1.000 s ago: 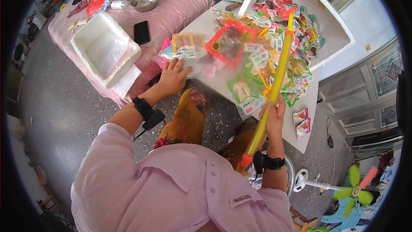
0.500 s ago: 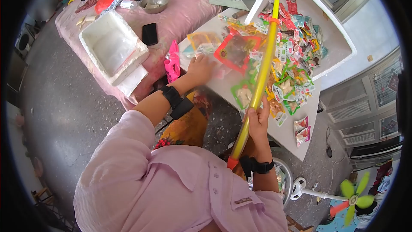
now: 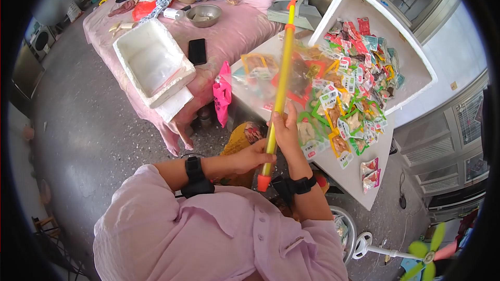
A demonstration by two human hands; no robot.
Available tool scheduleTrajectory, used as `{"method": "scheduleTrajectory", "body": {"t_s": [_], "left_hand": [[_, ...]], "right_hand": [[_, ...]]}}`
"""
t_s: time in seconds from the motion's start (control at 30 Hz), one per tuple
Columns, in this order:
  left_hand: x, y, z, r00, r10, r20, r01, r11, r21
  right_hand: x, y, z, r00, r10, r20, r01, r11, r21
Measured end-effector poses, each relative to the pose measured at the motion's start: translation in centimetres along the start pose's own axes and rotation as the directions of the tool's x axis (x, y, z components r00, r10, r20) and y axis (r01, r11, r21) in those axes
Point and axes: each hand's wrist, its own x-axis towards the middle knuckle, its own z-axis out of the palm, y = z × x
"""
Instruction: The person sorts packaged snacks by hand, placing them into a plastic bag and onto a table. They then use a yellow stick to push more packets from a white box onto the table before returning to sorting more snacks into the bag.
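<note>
Since the earlier frame, the left hand (image 3: 252, 157) has been moved from the packets (image 3: 354, 119) to the lower part of the yellow tube (image 3: 283, 80), and the tube has been swung away from the large foam box (image 3: 385, 21), towards the bed (image 3: 239, 26). It is now gripped by both hands: the fingers of the left hand are closed around it just above its red lower end, and it is clamped by the right hand (image 3: 285, 127) a little higher. The tube is held aslant in front of the body, with its upper end seen against the grey stand (image 3: 299, 15); whether the stand is touched cannot be told.

As for what is done, the tube has been taken up and is secured by both hands. As for what is left, the tube is not yet put down, and no packet is held. Many packets are heaped loosely on the table (image 3: 354, 181) and inside the large box, and two are laid apart near the table's corner. Some are also seen in the metal basin (image 3: 350, 229). No neat order is shown, so the handling of them is judged to be unfinished. Behind the tube, clear plastic (image 3: 252, 79) is seen blurred, and its contents cannot be read well. The pink bag (image 3: 222, 96) is hung at the table's edge.
</note>
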Motion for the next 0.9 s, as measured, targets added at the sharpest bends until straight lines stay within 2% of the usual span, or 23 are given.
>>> {"method": "scheduleTrajectory", "body": {"t_s": [0.1,0.13,0.17,0.23,0.3,0.37,0.43,0.5,0.63,0.73,0.83,0.87,0.9], "left_hand": [[1.6,1.7,-3.4,0.982,0.123,-0.141,-0.136,0.987,-0.082],[2.0,3.0,-4.7,0.976,0.142,-0.163,-0.152,0.987,-0.05],[2.4,4.4,-6.1,0.97,0.158,-0.183,-0.165,0.986,-0.023],[3.6,6.8,-8.8,0.916,0.166,-0.366,-0.162,0.986,0.041],[5.3,8.7,-12.5,0.84,0.245,-0.484,-0.131,0.957,0.257],[6.8,9.4,-16.8,0.739,0.328,-0.588,-0.03,0.889,0.458],[8.0,10.0,-21.8,0.719,0.37,-0.589,0.108,0.777,0.62],[9.0,10.1,-25.2,0.654,0.409,-0.636,0.236,0.689,0.686],[10.2,11.3,-28.2,0.562,0.543,-0.624,0.413,0.47,0.78],[10.6,11.3,-29.0,0.517,0.587,-0.623,0.505,0.378,0.776],[12.4,12.4,-26.8,0.49,0.694,-0.528,0.42,0.343,0.84],[12.5,13.0,-23.6,0.521,0.719,-0.46,0.287,0.36,0.888],[13.6,12.8,-22.0,0.559,0.689,-0.462,0.201,0.428,0.881]], "right_hand": [[0.4,1.4,0.1,0.993,-0.116,0.02,0.116,0.993,0.021],[0.0,1.2,-0.4,0.999,-0.034,0.025,0.037,0.995,-0.098],[-0.6,1.4,-1.0,1.0,-0.011,0.024,0.013,0.996,-0.09],[-1.7,1.9,-2.1,0.999,0.039,0.036,-0.036,0.997,-0.075],[-3.0,2.7,-3.5,0.997,0.073,0.031,-0.07,0.994,-0.085],[-4.4,3.1,-4.6,0.994,0.105,-0.002,-0.105,0.991,-0.084],[-5.8,3.3,-5.4,0.988,0.14,-0.062,-0.144,0.987,-0.064],[-6.9,3.4,-6.1,0.981,0.168,-0.099,-0.174,0.983,-0.054],[-8.4,3.5,-7.4,0.976,0.164,-0.146,-0.165,0.986,0.005],[-9.1,3.2,-7.9,0.96,0.202,-0.193,-0.201,0.979,0.022],[-9.8,3.0,-8.2,0.931,0.259,-0.258,-0.246,0.966,0.081],[-10.0,3.1,-8.3,0.929,0.26,-0.263,-0.241,0.965,0.1],[-10.2,3.2,-8.5,0.928,0.261,-0.266,-0.237,0.964,0.118]]}}
